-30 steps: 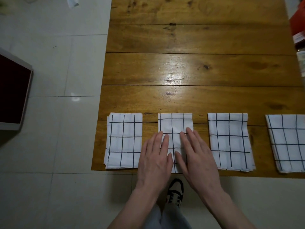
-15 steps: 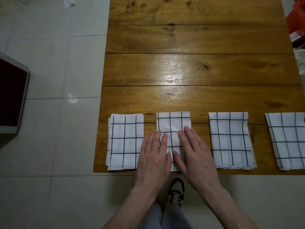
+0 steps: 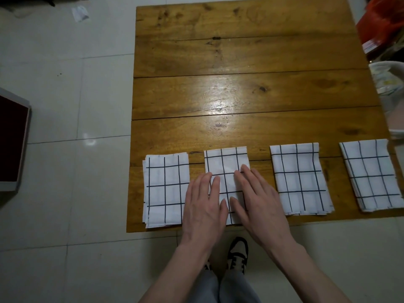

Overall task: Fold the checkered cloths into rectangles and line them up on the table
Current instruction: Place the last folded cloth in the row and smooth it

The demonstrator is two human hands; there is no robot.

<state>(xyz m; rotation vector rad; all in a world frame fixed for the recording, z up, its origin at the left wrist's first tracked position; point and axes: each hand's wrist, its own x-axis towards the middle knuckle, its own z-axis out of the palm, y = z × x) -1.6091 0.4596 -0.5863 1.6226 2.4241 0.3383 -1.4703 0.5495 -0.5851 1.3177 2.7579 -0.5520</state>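
Several white cloths with a dark grid lie folded in a row along the near edge of the wooden table (image 3: 240, 95). The leftmost cloth (image 3: 165, 189), the third cloth (image 3: 299, 178) and the rightmost cloth (image 3: 371, 173) lie untouched. My left hand (image 3: 204, 206) and my right hand (image 3: 255, 202) press flat, fingers straight, on the second cloth (image 3: 226, 165), left hand on its left edge, right hand on its right half. Its near part is hidden under my hands.
The table stands on a pale tiled floor. A dark box with a white frame (image 3: 11, 145) sits on the floor at the left. A white container (image 3: 391, 88) and a red bag (image 3: 382, 22) are off the table's right side. My shoe (image 3: 238, 252) shows below the table edge.
My hands stay flat on the second cloth and have slid slightly toward me and apart. The camera has shifted, and the cloths keep their places in the row.
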